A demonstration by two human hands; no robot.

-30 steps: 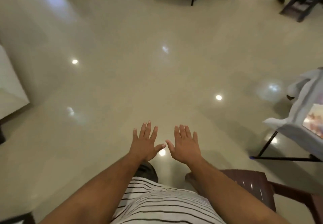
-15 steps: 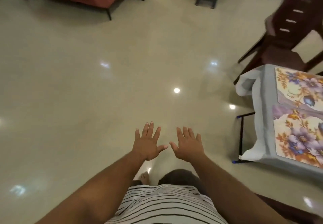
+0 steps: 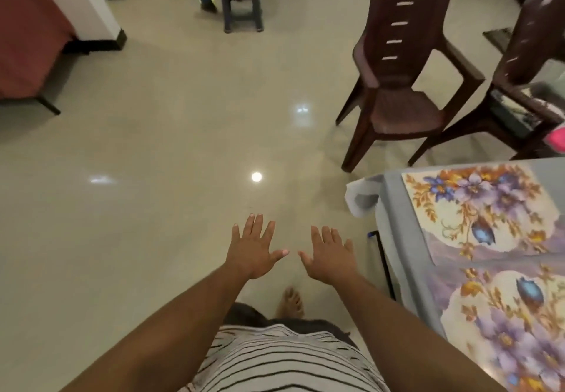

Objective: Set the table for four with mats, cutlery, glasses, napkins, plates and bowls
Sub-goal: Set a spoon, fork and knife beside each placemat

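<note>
Head camera is showing both my hands stretched out in front of me, above the shiny floor [image 3: 153, 208]. My left hand [image 3: 253, 251] is flat with the fingers spread, and my right hand [image 3: 331, 254] is the same; neither one is holding or touching anything, and the two thumbs are pointing toward each other with a gap between them.

Compared with one second ago, the view is swinging to the right. Then I was seeing only a corner of the table at the right edge; now the table [image 3: 406, 239], covered with a grey cloth, is filling the lower right of the picture, just beside my right arm. My hands are keeping the same pose as before. I think this means I am turning toward the table to begin or continue the setting.

Two floral place mats are already lying flat on the cloth: the far mat [image 3: 477, 211] and the near mat [image 3: 507, 324], one after the other along the table edge. I am seeing no cutlery, glasses, napkins, plates or bowls, so no container is in view and I cannot say what is in any. Two brown plastic chairs are standing behind the table, the nearer chair [image 3: 400, 86] well apart from my hands. My bare foot [image 3: 290, 298] is on the floor below.
</note>
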